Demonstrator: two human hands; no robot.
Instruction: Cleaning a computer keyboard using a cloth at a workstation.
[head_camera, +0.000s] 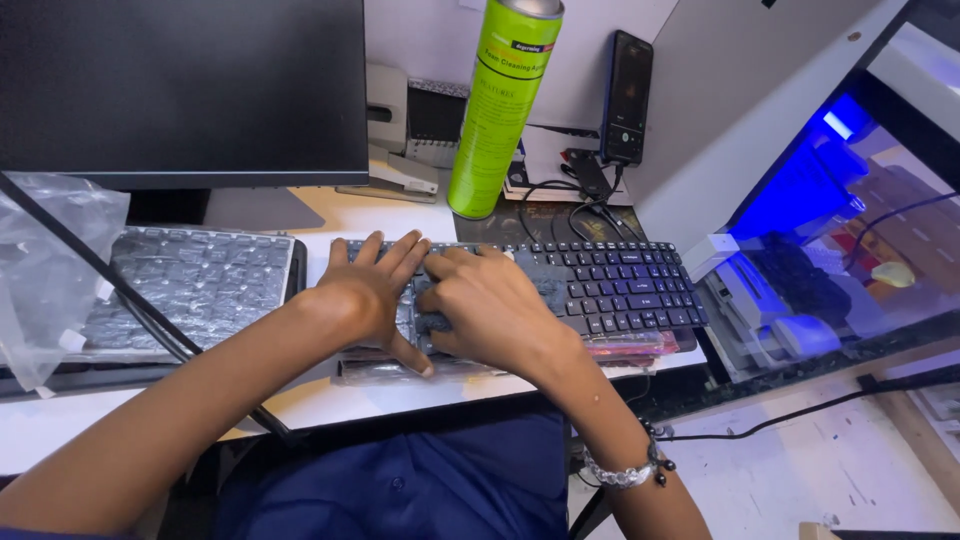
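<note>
while both hands press down on the black keyboard (600, 285), a grey cleaning cloth (440, 320) sits under them. the left hand (365, 295) lies flat with its fingers spread wide and holds nothing. the right hand (490, 305) curls over the cloth and rubs it on the keys. the left part of the keyboard looks like the part being wiped; the right part looks not yet touched. i count two keyboards, the other one (190, 290) wrapped in plastic, one green spray can (500, 105), one monitor (180, 90), and one phone (627, 95).
</note>
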